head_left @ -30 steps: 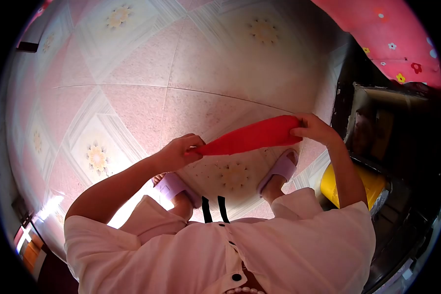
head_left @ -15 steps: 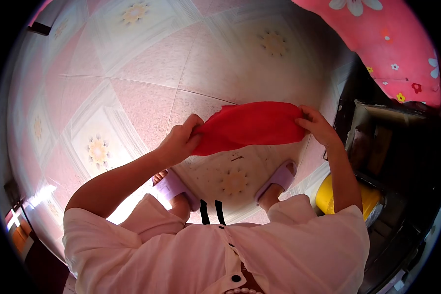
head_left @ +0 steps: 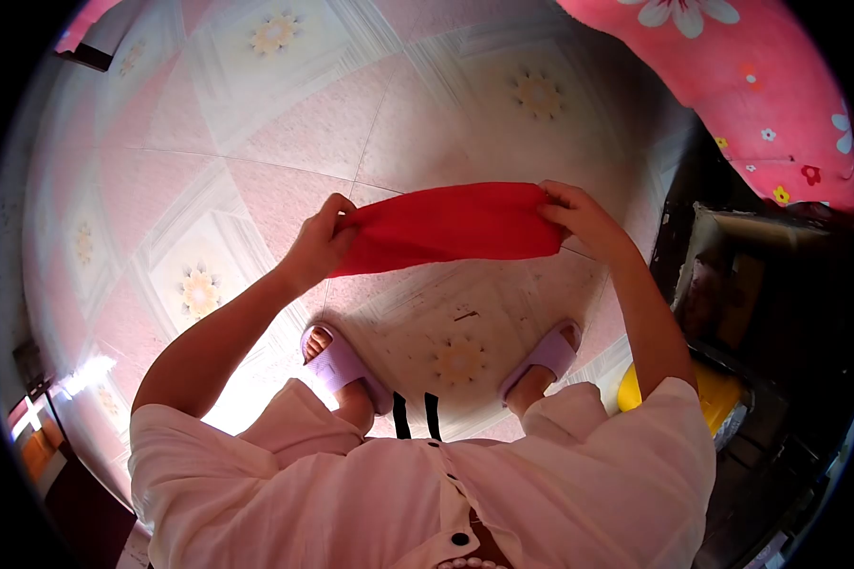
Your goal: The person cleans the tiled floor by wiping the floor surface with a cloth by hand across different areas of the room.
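A red cloth (head_left: 451, 226) is stretched in a wide band above the tiled floor, in front of my body. My left hand (head_left: 323, 242) grips its left end, with the thumb and fingers closed on it. At the right end, my right hand (head_left: 579, 220) pinches the cloth's edge. The band hangs between both hands, and its lower edge sags slightly. Below the cloth are my feet in purple slippers (head_left: 344, 365).
Pink flowered fabric (head_left: 731, 85) covers something at the upper right. Under it is a dark open cabinet (head_left: 678, 237). A yellow container (head_left: 721, 394) is beside my right forearm. Patterned tiles form the floor (head_left: 285, 123). Dark and orange items lie at the lower left.
The cloth has gone from a narrow twisted strip to a wider, flatter band. Both hands have moved upward and to the left in view, still holding its ends.
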Motion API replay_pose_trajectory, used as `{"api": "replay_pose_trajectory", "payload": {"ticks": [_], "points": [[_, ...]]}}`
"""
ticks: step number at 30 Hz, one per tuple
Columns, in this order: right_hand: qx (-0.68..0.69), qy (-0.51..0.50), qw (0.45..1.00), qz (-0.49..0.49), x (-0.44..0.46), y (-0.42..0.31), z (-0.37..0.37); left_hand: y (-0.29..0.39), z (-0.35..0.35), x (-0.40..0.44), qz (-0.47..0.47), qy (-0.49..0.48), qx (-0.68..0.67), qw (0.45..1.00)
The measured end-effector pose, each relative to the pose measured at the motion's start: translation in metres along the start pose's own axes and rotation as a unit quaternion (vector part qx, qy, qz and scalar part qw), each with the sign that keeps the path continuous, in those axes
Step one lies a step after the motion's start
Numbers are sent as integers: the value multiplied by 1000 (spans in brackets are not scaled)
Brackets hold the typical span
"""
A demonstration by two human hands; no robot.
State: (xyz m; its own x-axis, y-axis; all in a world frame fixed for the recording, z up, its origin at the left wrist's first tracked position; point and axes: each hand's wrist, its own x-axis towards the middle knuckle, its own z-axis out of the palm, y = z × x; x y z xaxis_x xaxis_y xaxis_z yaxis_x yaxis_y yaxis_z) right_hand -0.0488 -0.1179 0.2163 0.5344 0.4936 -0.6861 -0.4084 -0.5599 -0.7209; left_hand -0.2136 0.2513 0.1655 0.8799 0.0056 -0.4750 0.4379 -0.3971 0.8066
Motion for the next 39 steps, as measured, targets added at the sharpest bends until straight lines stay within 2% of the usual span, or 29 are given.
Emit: {"api": "replay_pose_trajectory", "payload": {"ticks": [3,4,5,6,7,9,10,11,12,13,15,16,18,20,23,25,27,28,31,33,37,39], "points": [[-55,-8,997,-48,33,-31,12,-12,-30,6,50,69,-19,996],[-51,-7,997,-51,49,-35,14,-25,-39,10,96,100,-10,990],[-58,-11,991,-117,67,-38,17,-39,-48,12,143,131,-1,981],[-67,-15,981,-184,76,-43,23,-41,-57,10,126,151,11,980],[-65,-17,980,-187,81,-46,30,-44,-59,6,126,153,14,980],[-116,11,951,-285,88,-57,43,-49,-64,-5,120,203,38,971],[-118,7,950,-289,89,-56,48,-67,-64,-5,169,203,58,963],[-193,30,926,-322,89,-49,55,-74,-62,-10,202,202,65,956],[-267,52,895,-353,92,-39,62,-78,-61,-15,215,171,108,955],[-267,46,894,-357,99,-22,67,-84,-58,-20,226,139,150,952],[-344,32,827,-444,118,26,75,-101,-46,-24,278,114,279,912],[-344,28,825,-448,124,47,78,-116,-38,-24,277,82,316,904],[-480,20,718,-503,132,83,83,-129,-27,-25,290,18,381,878],[-484,37,714,-504,126,102,91,-131,-14,-27,295,-41,431,852],[-492,60,709,-501,122,114,94,-134,-2,-29,335,-36,395,854],[-494,61,708,-501,118,113,95,-135,5,-28,321,-14,399,859],[-415,73,795,-437,106,92,102,-127,12,-17,152,21,341,928],[-414,73,795,-437,109,91,110,-122,16,-11,152,21,341,927],[-378,128,821,-408,119,90,132,-106,33,14,175,146,347,910],[-409,118,823,-376,125,92,144,-99,42,26,140,136,366,910],[-368,130,834,-389,124,96,146,-108,50,38,67,102,358,926],[-385,101,811,-428,115,95,141,-104,51,27,100,104,375,916]]}}
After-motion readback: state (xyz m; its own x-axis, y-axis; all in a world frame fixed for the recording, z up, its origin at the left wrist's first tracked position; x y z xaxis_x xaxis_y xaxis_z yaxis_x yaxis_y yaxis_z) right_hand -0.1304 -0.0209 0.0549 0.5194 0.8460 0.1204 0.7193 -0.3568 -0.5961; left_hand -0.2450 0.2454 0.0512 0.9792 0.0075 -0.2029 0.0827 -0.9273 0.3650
